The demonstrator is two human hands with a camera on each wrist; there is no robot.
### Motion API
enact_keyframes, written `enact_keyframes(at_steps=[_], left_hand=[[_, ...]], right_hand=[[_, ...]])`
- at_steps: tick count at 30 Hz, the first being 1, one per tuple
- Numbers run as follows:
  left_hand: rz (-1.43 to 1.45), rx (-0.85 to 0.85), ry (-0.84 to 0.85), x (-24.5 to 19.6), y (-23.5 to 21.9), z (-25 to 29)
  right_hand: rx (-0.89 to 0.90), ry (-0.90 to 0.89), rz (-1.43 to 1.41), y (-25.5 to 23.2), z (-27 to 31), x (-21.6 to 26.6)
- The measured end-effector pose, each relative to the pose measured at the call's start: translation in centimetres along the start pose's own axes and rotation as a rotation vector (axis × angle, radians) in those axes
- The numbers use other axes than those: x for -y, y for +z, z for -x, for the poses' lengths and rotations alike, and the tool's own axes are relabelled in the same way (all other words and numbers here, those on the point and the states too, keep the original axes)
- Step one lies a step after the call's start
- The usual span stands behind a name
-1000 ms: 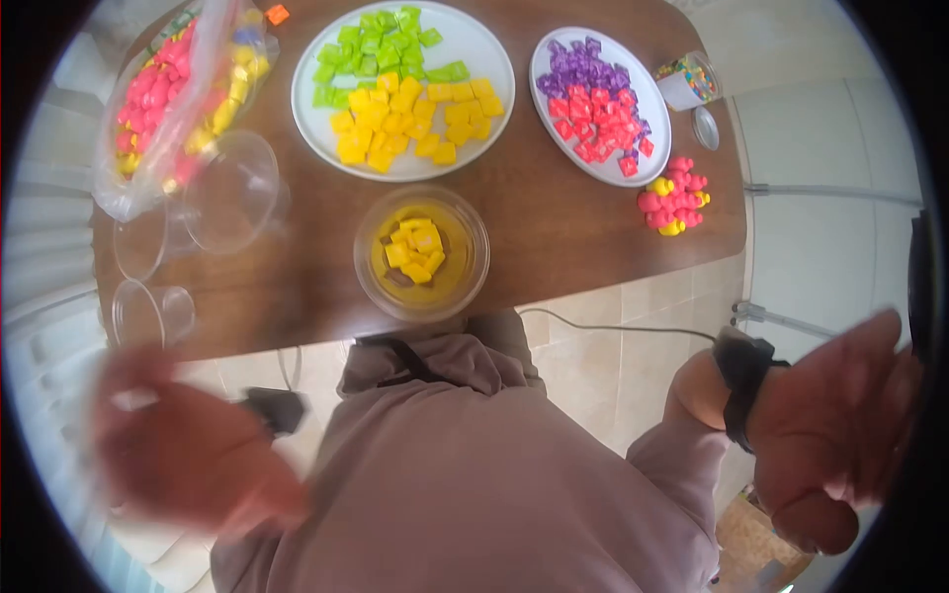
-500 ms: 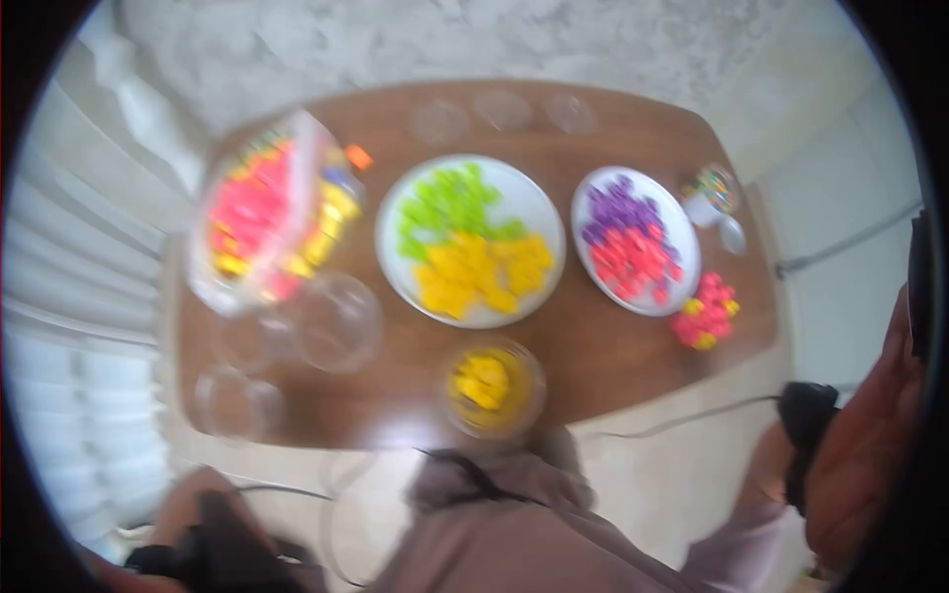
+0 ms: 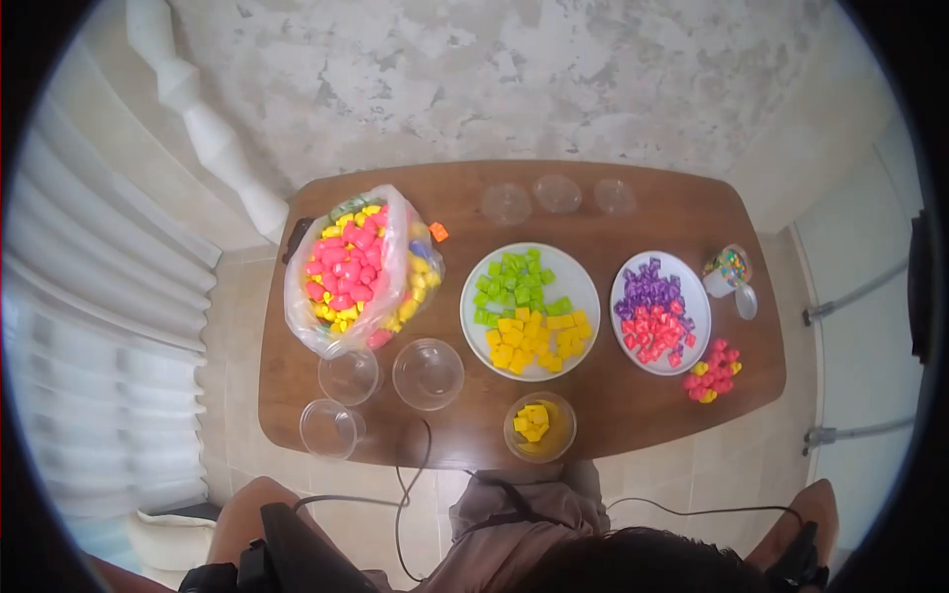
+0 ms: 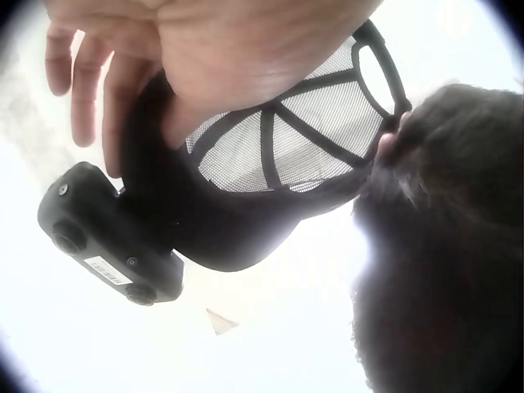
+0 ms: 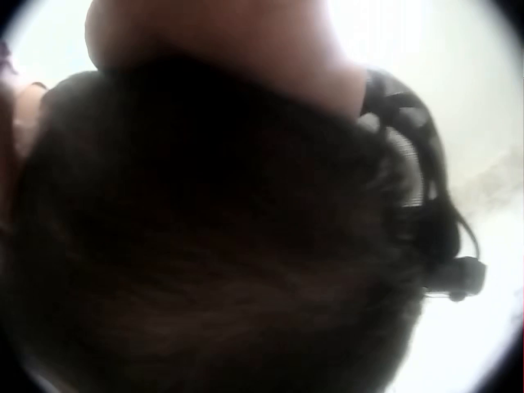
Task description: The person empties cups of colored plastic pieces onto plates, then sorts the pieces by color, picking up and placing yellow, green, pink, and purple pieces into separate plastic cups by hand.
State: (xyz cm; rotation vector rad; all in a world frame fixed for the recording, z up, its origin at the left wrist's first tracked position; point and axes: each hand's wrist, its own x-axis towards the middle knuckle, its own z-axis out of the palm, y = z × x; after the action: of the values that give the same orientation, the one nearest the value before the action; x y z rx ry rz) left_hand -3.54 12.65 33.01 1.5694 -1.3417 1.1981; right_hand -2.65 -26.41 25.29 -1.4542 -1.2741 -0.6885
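Observation:
In the left wrist view, my left hand (image 4: 229, 49) grips the brim of a black mesh-backed cap (image 4: 307, 131), thumb on one side and fingers on the other. A black camera (image 4: 115, 237) is fixed to the brim, and dark hair (image 4: 450, 270) is close beside the cap. In the right wrist view, my right hand (image 5: 237, 41) is over dark hair (image 5: 213, 221) next to the cap (image 5: 409, 160); its fingers are hidden and I cannot tell what they hold. Both hands are outside the head view, where only the forearms show low down.
The table holds a plate (image 3: 474, 346) of green and yellow pieces, an oval plate (image 3: 702, 346) of purple and red ones, a tub (image 3: 566, 435) with yellow pieces, a bag (image 3: 395, 267) of pink and yellow pieces, and clear tubs (image 3: 428, 374). Cables (image 3: 400, 504) hang near the front edge.
Both hands have left the head view, the left from lower left and the right from the right side. The head view has shifted upward and back, so the whole table and wall show.

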Motion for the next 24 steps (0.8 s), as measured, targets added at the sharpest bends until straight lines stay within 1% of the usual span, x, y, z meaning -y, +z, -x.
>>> enact_keyframes(at_steps=[2,5,8,12,14,15,16,19,22,24], left_hand=[[0.040,0.008,-0.033,0.3,0.6,0.4],[0.059,-0.030,-0.063,0.2,1.5,1.5],[0.036,0.001,-0.048,0.5,1.2,1.2],[0.025,0.012,-0.085,0.3,1.0,1.7],[0.029,0.005,-0.083,1.0,1.1,1.7],[0.005,-0.057,-0.167,-0.2,1.8,2.7],[0.010,-0.068,-0.186,-0.2,2.0,2.8],[0.030,-0.030,-0.178,0.4,1.6,2.5],[0.018,0.003,-0.159,0.9,1.8,2.0],[0.021,-0.020,-0.178,0.8,2.4,2.6]], right_hand=[[0.001,0.069,-0.006,0.2,1.3,1.0],[0.057,0.136,-0.017,-0.2,1.8,1.8],[0.056,0.138,-0.061,0.6,2.6,0.5],[0.087,0.200,-0.127,1.4,3.6,0.1],[0.106,0.220,-0.136,1.4,3.7,-0.1],[0.193,0.291,-0.182,-0.4,2.7,0.4],[0.211,0.320,-0.193,-0.6,2.5,0.6],[0.189,0.350,-0.216,0.7,3.9,0.7],[0.184,0.352,-0.253,1.3,5.0,-0.3],[0.221,0.391,-0.268,0.7,5.3,0.1]])
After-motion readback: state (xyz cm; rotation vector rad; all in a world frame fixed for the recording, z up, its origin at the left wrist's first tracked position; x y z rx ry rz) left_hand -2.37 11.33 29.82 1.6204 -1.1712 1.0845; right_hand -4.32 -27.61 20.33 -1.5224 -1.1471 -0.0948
